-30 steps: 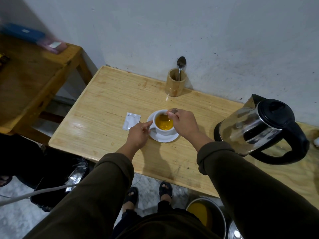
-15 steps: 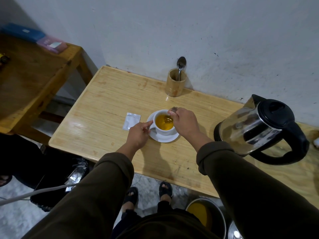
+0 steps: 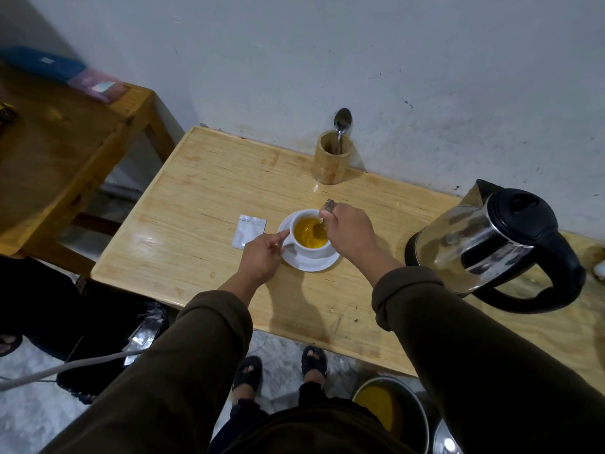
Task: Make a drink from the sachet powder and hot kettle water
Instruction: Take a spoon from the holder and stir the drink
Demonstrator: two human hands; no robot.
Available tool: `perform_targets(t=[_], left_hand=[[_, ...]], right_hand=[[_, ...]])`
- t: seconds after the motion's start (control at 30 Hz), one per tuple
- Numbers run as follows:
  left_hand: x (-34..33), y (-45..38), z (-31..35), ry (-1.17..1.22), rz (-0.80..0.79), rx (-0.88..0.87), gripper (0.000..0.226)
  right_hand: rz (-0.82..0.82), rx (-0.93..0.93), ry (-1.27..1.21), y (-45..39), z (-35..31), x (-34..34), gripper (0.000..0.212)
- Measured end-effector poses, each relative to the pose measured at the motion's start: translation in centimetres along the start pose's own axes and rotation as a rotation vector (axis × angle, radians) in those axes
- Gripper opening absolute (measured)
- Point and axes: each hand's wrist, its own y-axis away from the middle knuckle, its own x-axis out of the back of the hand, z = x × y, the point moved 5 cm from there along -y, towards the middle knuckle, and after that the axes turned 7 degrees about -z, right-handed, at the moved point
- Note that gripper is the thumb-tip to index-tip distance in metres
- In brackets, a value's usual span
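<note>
A white cup [image 3: 311, 250] full of yellow-orange drink stands on a white saucer [image 3: 319, 264] in the middle of the light wooden table [image 3: 203, 204]. My right hand [image 3: 352, 232] pinches a metal spoon [image 3: 322, 221] whose bowl dips into the drink. My left hand [image 3: 262, 257] grips the cup's handle on its left side. A silver sachet [image 3: 248, 231] lies flat just left of the saucer. The steel kettle [image 3: 491, 247] with black lid and handle stands at the right.
A bamboo holder [image 3: 333, 157] with another spoon [image 3: 342, 121] stands at the wall behind the cup. A darker wooden table [image 3: 59, 165] with boxes is at the left. Metal pots [image 3: 393, 411] sit on the floor under the table edge, near my feet.
The spoon in my right hand has shifted inside the cup, from its far rim toward its right side. My left hand stays on the handle.
</note>
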Motion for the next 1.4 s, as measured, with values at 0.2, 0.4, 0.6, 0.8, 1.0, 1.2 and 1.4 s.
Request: perform_targets(t=[0.2,0.4,0.6,0.8,1.0,1.2,1.4], left_hand=[[0.0,0.1,0.2,-0.025,-0.001,-0.013,0.043],[0.0,0.2,0.1,-0.04,0.003,-0.007,0.043],[-0.1,0.2,0.3,-0.011,0.006,0.01,0.042],[-0.1,0.2,0.2,0.006,0.012,0.024,0.043],[-0.1,0.2,0.2,0.004,0.015,0.035,0.042],[-0.1,0.3,0.4,0.002,0.008,0.031,0.041],[0.0,0.4,0.6,0.0,0.005,0.032,0.042]], right_hand=[[0.018,0.054,-0.018,0.3,0.2,-0.5,0.034],[-0.067,0.019,-0.159,0.4,0.3,-0.8,0.037],[0.006,0.02,0.02,-0.2,0.5,0.2,0.035],[-0.05,0.064,-0.132,0.3,0.4,-0.3,0.03],[-0.153,0.025,-0.159,0.0,0.8,-0.3,0.037],[-0.079,0.025,0.001,-0.4,0.9,0.2,0.037],[-0.154,0.062,-0.115,0.1,0.4,-0.5,0.03]])
